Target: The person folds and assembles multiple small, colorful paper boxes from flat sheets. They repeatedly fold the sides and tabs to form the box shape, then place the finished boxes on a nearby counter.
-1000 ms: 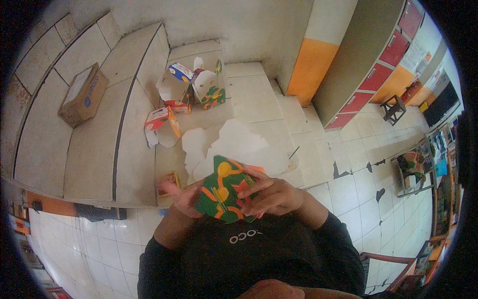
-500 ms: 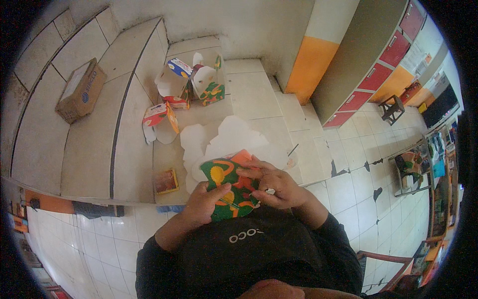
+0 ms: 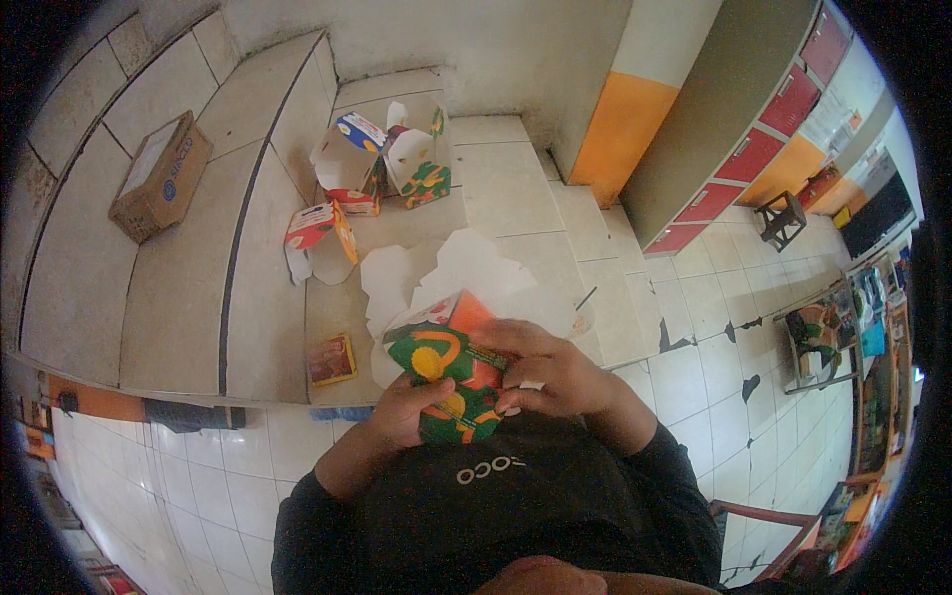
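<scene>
Green, printed with yellow and orange shapes, a cardboard box point(image 3: 458, 382) sits between the person's two hands, close in front of the dark shirt point(image 3: 476, 516). The left hand point(image 3: 400, 409) grips its left side, thumb pressed on the patterned face; the right hand point(image 3: 555, 372) is closed on the right side, its fingers by the orange side panel point(image 3: 468, 311). The inside of the box is hard to make out from this angle. Just beyond lie flat white card sheets point(image 3: 476, 263) on a tiled ledge point(image 3: 496, 183). A small red-and-yellow packet point(image 3: 331, 359) rests near the left hand. Farther back stand a red box point(image 3: 315, 228), an open white-lined box point(image 3: 345, 167) and another green-patterned box point(image 3: 426, 183). A brown carton point(image 3: 162, 178) sits on a step at far left.
</scene>
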A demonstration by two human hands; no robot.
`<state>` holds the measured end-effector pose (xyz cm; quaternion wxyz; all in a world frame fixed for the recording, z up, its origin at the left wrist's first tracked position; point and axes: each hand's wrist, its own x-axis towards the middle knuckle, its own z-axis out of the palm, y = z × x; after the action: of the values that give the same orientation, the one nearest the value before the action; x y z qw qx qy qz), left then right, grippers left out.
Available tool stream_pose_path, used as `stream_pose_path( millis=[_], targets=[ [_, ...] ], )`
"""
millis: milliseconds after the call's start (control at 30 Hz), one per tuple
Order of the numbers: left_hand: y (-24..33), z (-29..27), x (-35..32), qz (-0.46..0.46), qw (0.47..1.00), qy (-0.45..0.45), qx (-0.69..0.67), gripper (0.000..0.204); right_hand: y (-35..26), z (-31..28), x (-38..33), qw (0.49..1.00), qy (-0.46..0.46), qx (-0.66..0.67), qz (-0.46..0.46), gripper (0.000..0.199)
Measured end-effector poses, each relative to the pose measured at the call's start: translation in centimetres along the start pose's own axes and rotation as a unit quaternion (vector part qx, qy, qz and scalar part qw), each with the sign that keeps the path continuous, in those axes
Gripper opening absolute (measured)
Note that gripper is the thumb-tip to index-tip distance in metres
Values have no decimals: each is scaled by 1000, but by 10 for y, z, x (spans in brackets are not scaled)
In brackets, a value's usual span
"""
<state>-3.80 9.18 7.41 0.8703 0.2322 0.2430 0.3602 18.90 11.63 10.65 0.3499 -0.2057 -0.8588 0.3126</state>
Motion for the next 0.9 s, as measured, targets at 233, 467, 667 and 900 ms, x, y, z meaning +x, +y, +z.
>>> stream_pose_path(
  millis=[233,467,667,900],
  targets=[
    [7,-7,4,6,967,28,254,40,11,17,-7,989,37,18,142,75],
    [30,10,12,-14,856,-68,513,41,-2,8,13,981,33,-123,143,70],
    [22,7,20,-101,844,-54,523,32,3,9,12,976,-77,-20,202,34],
    [10,0,24,-60,862,-25,503,32,15,-13,10,987,-157,34,-14,32]
  ],
)
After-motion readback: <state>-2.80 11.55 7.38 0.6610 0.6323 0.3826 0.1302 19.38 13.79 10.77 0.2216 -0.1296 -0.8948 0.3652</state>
